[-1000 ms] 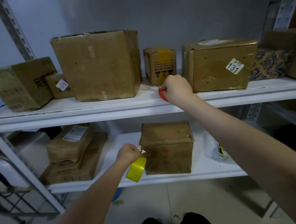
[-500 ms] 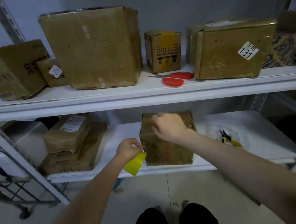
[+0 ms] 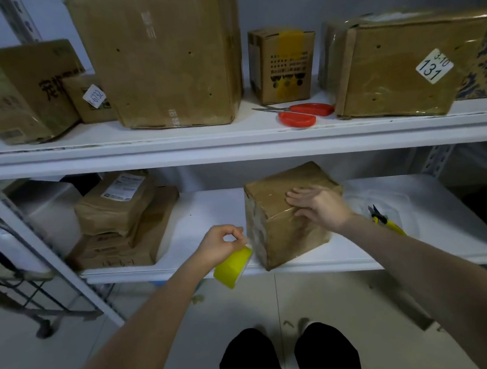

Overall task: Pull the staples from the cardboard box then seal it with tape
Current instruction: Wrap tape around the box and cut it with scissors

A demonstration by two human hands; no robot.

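A brown cardboard box [image 3: 282,231], glossy with clear tape, sits turned at an angle on the lower white shelf [image 3: 209,214]. My right hand [image 3: 318,206] lies flat on its top front edge with the fingers spread. My left hand [image 3: 221,244] pinches a yellow roll of tape [image 3: 233,266] just left of the box, near the shelf's front edge. A strip of clear tape runs from the roll to the box's left face.
Red-handled scissors [image 3: 301,113] lie on the upper shelf between several taped boxes. Yellow-handled pliers [image 3: 384,220] lie on the lower shelf right of the box. Stacked brown parcels [image 3: 115,223] fill the lower left. A wheeled cart [image 3: 12,266] stands at far left.
My right hand left the scissors on the upper shelf and came down onto the box top. The box has turned at an angle. My left hand kept hold of the tape roll.
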